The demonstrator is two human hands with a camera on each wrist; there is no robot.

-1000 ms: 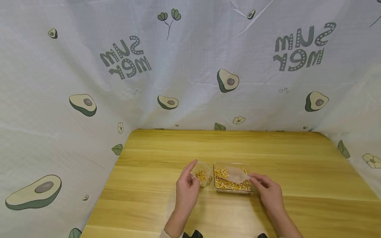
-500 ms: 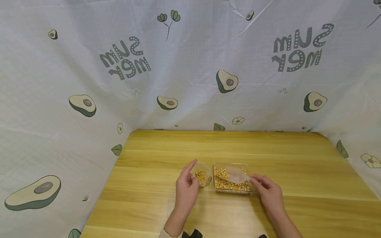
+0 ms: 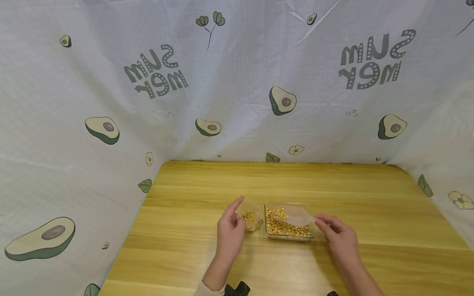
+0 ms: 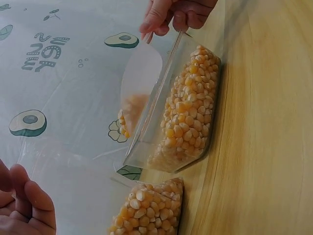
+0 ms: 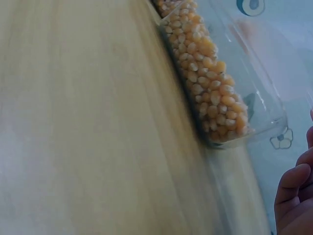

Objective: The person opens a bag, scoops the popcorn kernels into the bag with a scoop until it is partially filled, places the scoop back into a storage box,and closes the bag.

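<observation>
With its fingertips, my right hand (image 3: 340, 238) pinches the handle of a translucent scoop (image 3: 299, 216). The scoop is tilted over a rectangular glass container (image 3: 289, 237) of yellow corn kernels, and kernels lie at its tip. To the left stands a smaller clear container (image 3: 254, 204), partly filled with kernels. My left hand (image 3: 230, 232) holds it by its left side, thumb near the rim and index finger stretched along the far side. In the left wrist view the scoop (image 4: 142, 71) is above the glass rim, with kernels showing through it.
Both containers stand side by side on a wooden table (image 3: 177, 230). A white cloth (image 3: 237, 82) with avocado prints hangs behind the table and along its sides. Black objects (image 3: 238, 289) show at the lower edge of the head view.
My right hand and the scoop have shifted slightly to the right. My left hand has moved a little to the left with the small container.
</observation>
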